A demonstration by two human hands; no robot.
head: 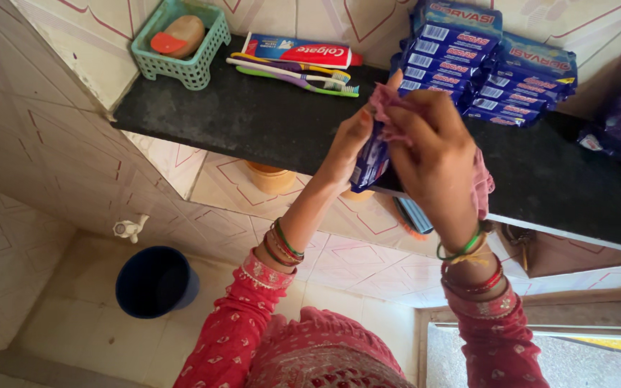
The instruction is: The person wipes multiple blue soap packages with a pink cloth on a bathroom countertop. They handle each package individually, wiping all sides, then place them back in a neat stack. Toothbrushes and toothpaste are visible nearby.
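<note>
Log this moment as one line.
left hand: holds blue packet | right hand: pink cloth on packet | above black shelf

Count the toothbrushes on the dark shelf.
3 toothbrushes, side by side just in front of the toothpaste box: a yellow one at the back, a white one in the middle, a green one nearest. None seems hidden.

Both arms are raised forward, with sleeves and bangles seen at the wrists. The left hand is turned palm inward, its fingers pinched closed. The right hand is curled shut just beside it, knuckles outward.
</note>
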